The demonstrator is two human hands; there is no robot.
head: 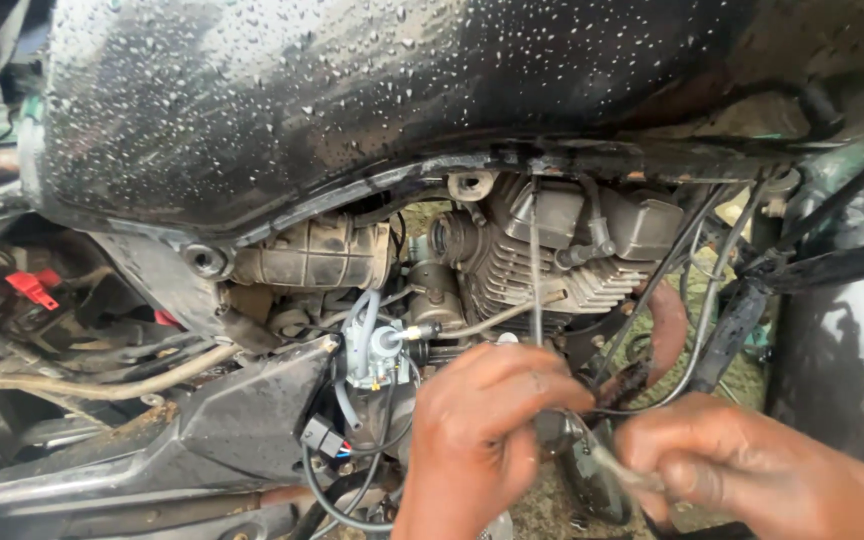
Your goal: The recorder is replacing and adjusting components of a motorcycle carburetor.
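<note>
My left hand [477,440] sits low at centre, knuckles up, fingers curled and pinched on a thin cable [535,270] that runs straight up past the finned engine cylinder [537,270]. My right hand [742,465] comes in from the lower right, fingers closed on the cable's lower end [612,465]; blur there, so the exact grip is probably a pinch. Carburettor [377,345] just left of my left hand, hoses around it. Wet black fuel tank [352,100] overhangs closely above; black fork tube [837,350] bounds the right; little free room between
</note>
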